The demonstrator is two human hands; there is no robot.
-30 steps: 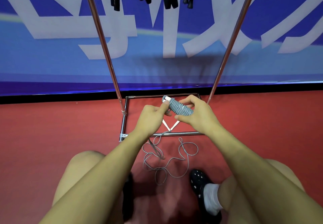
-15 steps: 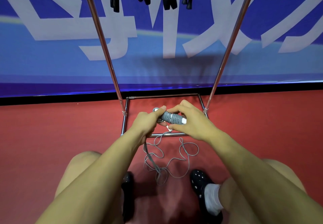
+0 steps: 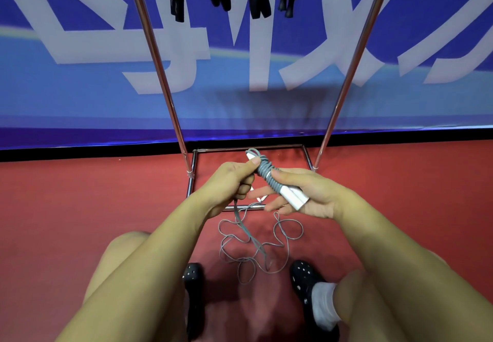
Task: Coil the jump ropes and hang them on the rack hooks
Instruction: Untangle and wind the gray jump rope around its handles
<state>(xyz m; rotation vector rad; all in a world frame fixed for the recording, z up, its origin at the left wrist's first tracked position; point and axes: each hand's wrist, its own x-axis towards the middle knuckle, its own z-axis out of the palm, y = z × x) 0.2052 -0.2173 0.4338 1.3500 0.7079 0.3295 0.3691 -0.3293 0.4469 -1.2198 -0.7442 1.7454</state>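
Coiling step in hand. White plastic handles (image 3: 293, 197) wrapped in thin grey jump rope (image 3: 266, 173) are held at frame centre: right hand (image 3: 301, 195) pinches them, left hand (image 3: 234, 181) is curled round the cord. Loose cord (image 3: 256, 245) is left on the red floor (image 3: 80, 208), lower centre; more wraps needed before hanging on the chrome rack (image 3: 160, 75).

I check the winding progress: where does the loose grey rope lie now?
The loose grey rope lies on the red floor between the black shoes, below both hands.

One head-worn wide-angle view looks forward and down, close over the arms, toward the rack (image 3: 170, 107) and floor (image 3: 80, 195).
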